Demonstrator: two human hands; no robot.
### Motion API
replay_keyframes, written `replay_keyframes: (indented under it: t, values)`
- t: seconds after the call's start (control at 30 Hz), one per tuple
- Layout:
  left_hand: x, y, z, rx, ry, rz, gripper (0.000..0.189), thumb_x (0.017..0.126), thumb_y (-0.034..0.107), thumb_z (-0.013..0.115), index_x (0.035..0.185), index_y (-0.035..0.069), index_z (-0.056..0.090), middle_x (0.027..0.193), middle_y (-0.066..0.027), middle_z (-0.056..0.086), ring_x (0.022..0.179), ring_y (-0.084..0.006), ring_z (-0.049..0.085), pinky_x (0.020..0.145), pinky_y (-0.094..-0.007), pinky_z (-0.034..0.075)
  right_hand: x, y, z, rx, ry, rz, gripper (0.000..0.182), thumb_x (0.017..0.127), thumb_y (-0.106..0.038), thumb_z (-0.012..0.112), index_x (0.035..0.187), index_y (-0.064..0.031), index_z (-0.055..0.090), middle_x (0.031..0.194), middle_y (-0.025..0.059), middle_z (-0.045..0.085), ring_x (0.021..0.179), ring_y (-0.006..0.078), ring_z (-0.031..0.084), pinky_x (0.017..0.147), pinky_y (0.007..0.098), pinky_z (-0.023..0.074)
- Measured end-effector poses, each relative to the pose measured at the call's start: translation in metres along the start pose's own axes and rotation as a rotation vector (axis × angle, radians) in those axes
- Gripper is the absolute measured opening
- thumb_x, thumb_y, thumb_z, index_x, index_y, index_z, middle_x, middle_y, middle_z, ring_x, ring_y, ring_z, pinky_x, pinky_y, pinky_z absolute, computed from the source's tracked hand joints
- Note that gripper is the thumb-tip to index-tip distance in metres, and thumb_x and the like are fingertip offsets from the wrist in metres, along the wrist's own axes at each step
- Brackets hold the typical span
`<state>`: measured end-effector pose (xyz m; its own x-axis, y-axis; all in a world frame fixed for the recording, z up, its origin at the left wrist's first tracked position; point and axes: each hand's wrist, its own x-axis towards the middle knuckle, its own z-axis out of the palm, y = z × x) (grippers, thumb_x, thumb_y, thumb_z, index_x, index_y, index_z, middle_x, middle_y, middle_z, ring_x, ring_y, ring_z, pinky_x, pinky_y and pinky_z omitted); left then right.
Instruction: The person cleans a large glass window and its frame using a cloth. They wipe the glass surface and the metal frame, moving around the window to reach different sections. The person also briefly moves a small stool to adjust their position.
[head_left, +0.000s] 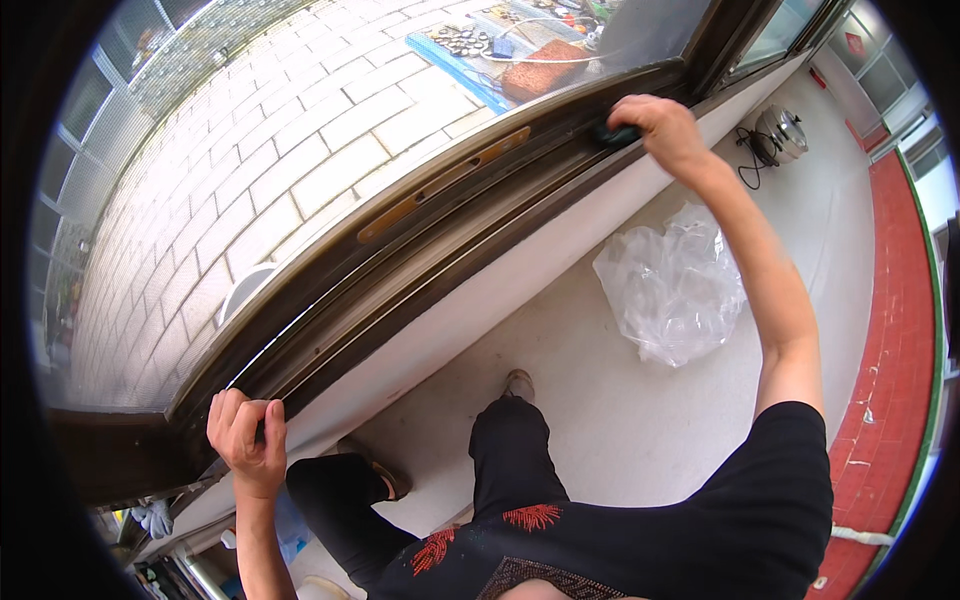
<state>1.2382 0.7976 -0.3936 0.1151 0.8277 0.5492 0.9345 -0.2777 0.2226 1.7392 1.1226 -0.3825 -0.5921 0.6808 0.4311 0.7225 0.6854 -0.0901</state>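
Note:
My right hand (667, 136) is closed around a dark cloth or sponge (619, 136), pressed into the sliding window track (442, 251) near its far right end. It looks slightly blurred. At the track's other end, my left hand (246, 442) has curled fingers and a raised thumb against the dark window frame (124, 446); whatever lies within that fist is hidden. Between the hands runs the long grooved track, its dark inner edge bordering a white wall ledge (480, 319). A brown slotted bar (442, 184) lies along the frame beside the mesh screen (187, 225).
A clear plastic bag (675, 289) lies on the pale floor, with a metal electric cooker (780, 135) and its cord beyond. Outside, a red brick (544, 69) rests on a blue-edged sheet with small round items. Grey gloves (154, 517) hang at lower left.

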Motion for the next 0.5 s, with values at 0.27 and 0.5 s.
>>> replay_keyframes:
  t: [0.27, 0.5]
  values:
    - [0.005, -0.001, 0.001, 0.028, -0.016, 0.029, 0.023, 0.079, 0.001, 0.07, 0.069, 0.006, 0.049, 0.066, -0.0103, 0.041, 0.061, -0.0294, 0.042, 0.058, -0.0401, 0.03, 0.004, 0.145, -0.022, -0.561, -0.117, 0.248, 0.027, 0.083, 0.003, 0.053, 0.097, -0.0101, 0.072, 0.099, 0.0128, 0.07, 0.099, 0.0365, 0.067, 0.081, 0.0469, 0.054]
    - [0.007, 0.003, 0.0, 0.039, -0.023, 0.041, 0.025, 0.077, -0.001, 0.071, 0.068, 0.005, 0.049, 0.066, -0.0107, 0.041, 0.061, -0.0301, 0.043, 0.058, -0.0403, 0.031, 0.001, 0.136, 0.009, -0.416, 0.108, 0.528, 0.038, 0.086, 0.0, 0.051, 0.116, -0.0127, 0.07, 0.112, 0.009, 0.068, 0.107, 0.0344, 0.064, 0.088, 0.0457, 0.0522]
